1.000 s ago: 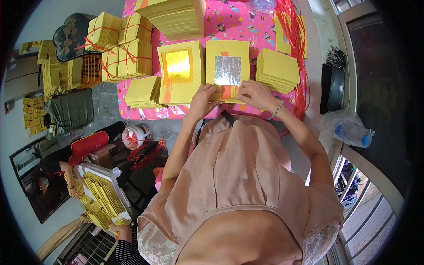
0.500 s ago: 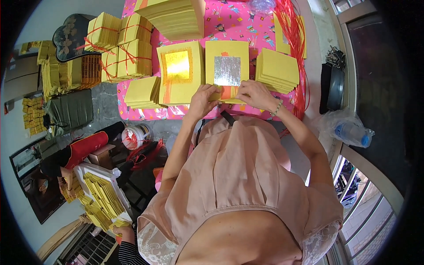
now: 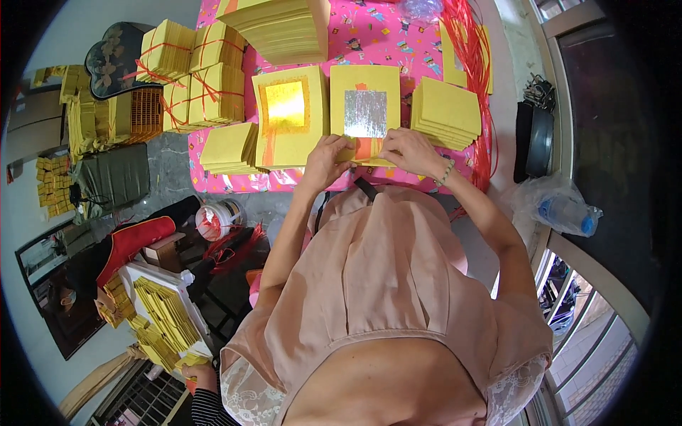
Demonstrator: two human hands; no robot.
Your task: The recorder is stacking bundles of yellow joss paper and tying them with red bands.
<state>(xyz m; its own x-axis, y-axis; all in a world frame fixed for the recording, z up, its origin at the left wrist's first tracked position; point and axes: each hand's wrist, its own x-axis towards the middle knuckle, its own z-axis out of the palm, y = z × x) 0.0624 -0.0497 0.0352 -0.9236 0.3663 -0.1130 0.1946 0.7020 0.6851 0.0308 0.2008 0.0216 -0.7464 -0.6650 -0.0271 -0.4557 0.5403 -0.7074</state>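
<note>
A stack of yellow paper sheets lies before me on the table, its top sheet bearing a silver foil square and an orange-red patch. At the sheet's near edge, my left hand is closed with thumb and fingers on the left corner. Opposite it, my right hand, with a beaded bracelet at the wrist, pinches the right part of that edge. The edge looks curled up between both hands. Just left lies another yellow stack with a gold foil square on top.
Folded yellow paper lies in piles at the right and left. Bundles tied with red string stand at the far left, a tall paper stack behind. Red strings hang along the right. Co-workers handle yellow papers at lower left.
My hands stay almost in place on the sheet's edge, with only slight finger movement. The co-worker in red and black at the left has leaned further into view.
</note>
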